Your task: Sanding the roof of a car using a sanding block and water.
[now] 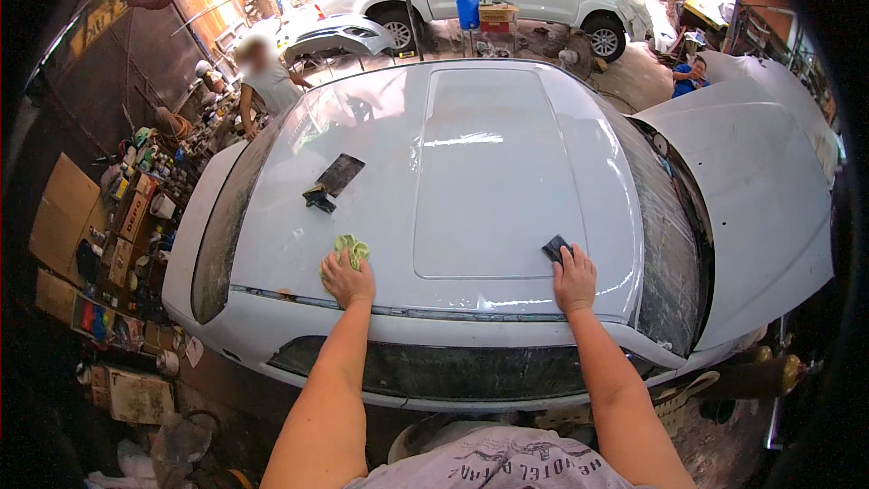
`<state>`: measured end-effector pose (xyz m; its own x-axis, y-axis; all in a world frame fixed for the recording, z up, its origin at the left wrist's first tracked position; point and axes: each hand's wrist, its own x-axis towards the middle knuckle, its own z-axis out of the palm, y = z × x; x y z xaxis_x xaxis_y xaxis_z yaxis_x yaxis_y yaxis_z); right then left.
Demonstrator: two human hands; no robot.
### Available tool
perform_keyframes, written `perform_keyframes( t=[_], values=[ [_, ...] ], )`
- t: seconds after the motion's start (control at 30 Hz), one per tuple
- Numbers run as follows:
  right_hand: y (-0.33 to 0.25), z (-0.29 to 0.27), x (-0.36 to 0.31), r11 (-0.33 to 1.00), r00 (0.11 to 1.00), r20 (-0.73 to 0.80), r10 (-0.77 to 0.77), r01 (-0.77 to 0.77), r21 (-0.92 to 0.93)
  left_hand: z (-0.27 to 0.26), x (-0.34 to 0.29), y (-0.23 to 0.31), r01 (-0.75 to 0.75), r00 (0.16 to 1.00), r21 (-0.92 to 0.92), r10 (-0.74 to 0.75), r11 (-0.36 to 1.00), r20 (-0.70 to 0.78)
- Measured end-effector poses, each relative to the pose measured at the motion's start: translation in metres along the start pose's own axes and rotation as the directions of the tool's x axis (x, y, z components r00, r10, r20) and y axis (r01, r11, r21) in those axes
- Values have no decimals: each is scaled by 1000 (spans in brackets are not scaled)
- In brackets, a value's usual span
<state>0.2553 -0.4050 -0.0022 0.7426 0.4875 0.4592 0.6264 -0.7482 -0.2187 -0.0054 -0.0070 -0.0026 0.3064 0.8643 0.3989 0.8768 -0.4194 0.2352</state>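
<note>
One cloth [355,245] partly under left fingers [332,265]

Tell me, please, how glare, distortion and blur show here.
In the head view, glare streaks the white car roof; fisheye distortion bows its edges; the picture's sides go black; another person's head is blurred; left hand and right hand look fairly sharp.

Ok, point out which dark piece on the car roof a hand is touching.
The black pad touched by the right hand; the flat dark sheet and crumpled black piece lie farther off to the left, with no hand on them.
</note>
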Motion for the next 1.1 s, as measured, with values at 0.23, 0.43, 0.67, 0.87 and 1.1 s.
perform_keyframes(
  t=[0.23,0.43,0.67,0.87,1.1],
  values=[
    [-1,-2,1,1000,1000,0,17,-17,-2,-2,0,2,15,1000,-24,-15,1000,-11],
    [0,-1,1,1000,1000,-5,13,-13,-4,-7,0,3,31,998,-3,-31,1000,63],
    [2,2,0,1000,1000,-21,-15,15,-7,-9,1,4,30,996,-27,-28,999,86],
    [2,2,0,1000,1000,-11,-11,10,-15,-11,1,5,36,995,-11,-35,999,96],
    [0,0,0,1000,1000,13,7,-7,-9,-13,1,6,36,992,-2,-36,999,121]
  ],
)
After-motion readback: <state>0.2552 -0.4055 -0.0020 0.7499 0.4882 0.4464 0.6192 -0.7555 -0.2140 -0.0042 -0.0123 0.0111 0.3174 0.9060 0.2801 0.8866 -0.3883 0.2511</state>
